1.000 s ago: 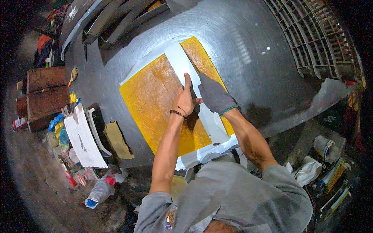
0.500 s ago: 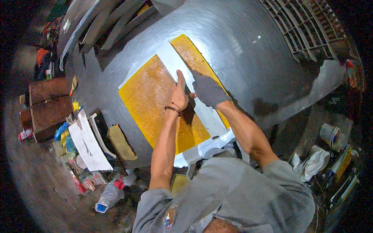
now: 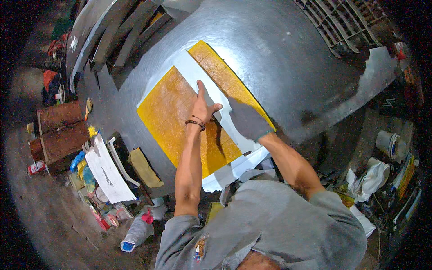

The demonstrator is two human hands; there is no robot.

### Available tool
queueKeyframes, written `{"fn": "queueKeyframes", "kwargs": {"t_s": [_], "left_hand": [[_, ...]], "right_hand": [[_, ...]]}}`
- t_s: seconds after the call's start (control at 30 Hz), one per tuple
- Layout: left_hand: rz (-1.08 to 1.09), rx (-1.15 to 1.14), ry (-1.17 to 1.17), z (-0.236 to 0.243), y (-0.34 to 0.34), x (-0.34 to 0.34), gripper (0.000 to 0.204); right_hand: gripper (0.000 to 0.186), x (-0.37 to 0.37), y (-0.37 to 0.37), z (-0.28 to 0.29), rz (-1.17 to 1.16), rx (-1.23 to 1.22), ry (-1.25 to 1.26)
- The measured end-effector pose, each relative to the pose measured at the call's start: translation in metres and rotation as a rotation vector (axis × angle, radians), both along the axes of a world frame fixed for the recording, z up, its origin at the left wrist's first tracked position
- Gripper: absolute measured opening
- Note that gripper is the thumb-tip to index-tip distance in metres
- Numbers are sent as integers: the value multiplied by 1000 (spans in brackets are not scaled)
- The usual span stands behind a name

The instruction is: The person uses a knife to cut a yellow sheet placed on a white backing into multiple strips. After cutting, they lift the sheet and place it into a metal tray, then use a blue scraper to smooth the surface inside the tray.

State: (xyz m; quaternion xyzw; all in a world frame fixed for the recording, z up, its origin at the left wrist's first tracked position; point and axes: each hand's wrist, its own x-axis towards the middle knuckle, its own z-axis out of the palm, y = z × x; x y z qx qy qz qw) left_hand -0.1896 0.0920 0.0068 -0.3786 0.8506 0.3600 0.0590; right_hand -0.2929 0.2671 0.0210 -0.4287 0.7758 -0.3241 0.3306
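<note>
A wide yellow-brown sheet [image 3: 166, 108] and a narrow strip of the same mottled stuff [image 3: 220, 69] lie on a white backing sheet [image 3: 182, 65], with a white band showing between them. My left hand [image 3: 201, 107], bare with a dark beaded bracelet at the wrist, rests along the wide sheet's inner edge. Its index finger points up the white band and its thumb sticks out to the right; it is open and grips nothing I can see. My right hand [image 3: 248, 121], in a grey glove, is over the white band beside the narrow strip; its fingers are blurred.
All this lies on a large dark grey curved surface [image 3: 270, 40]. Slatted grey panels [image 3: 130, 31] stand at the far left, a grille-like frame [image 3: 339, 24] at the far right. Left are a brush [image 3: 88, 108], a brown box [image 3: 65, 135] and a white panel [image 3: 108, 168]; right, a bucket [image 3: 389, 145].
My right hand has slid toward me along the white band. The left thumb now sticks out to the right. The whole view has shifted slightly.
</note>
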Motion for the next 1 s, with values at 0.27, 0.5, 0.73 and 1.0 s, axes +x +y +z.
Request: {"fn": "queueKeyframes", "kwargs": {"t_s": [0.27,0.5,0.73,1.0], "left_hand": [[-20,64,46,-12,-8,4,126],[12,12,8,1,3,-1,119],[4,87,-118,3,-7,-7,122],[-5,68,-50,9,1,-11,120]], "right_hand": [[44,0,19,6,51,61,-38],[40,21,91,16,49,76,-3],[41,25,92,5,16,29,-18],[45,36,120,-2,22,11,31]]}}
